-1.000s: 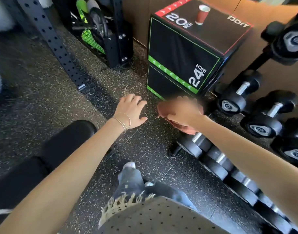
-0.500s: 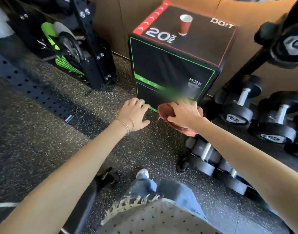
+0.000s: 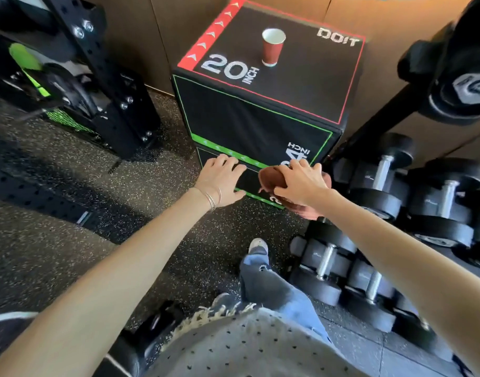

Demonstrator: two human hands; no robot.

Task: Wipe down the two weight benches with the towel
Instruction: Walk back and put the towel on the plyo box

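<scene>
My right hand (image 3: pixel 301 183) grips a bunched reddish-brown towel (image 3: pixel 271 178), held out in front of me near the lower face of a black plyo box. My left hand (image 3: pixel 221 178) is stretched out beside it, palm down, fingers apart, holding nothing; thin bracelets circle its wrist. Of a weight bench I see only a dark padded edge (image 3: pixel 5 330) at the bottom left and a black foot (image 3: pixel 157 322) near my legs. No bench top shows.
The black plyo box (image 3: pixel 260 112) stands ahead with a red paper cup (image 3: pixel 273 47) on top. Dumbbells (image 3: pixel 369 273) line the floor and a rack on the right. A black perforated rack upright (image 3: pixel 105 77) and green-black gear stand left. Speckled rubber floor lies between.
My view has shifted forward and right toward the plyo box; the bench pad has slid out of sight at the lower left. Both hands stay extended, the right still holding the towel.
</scene>
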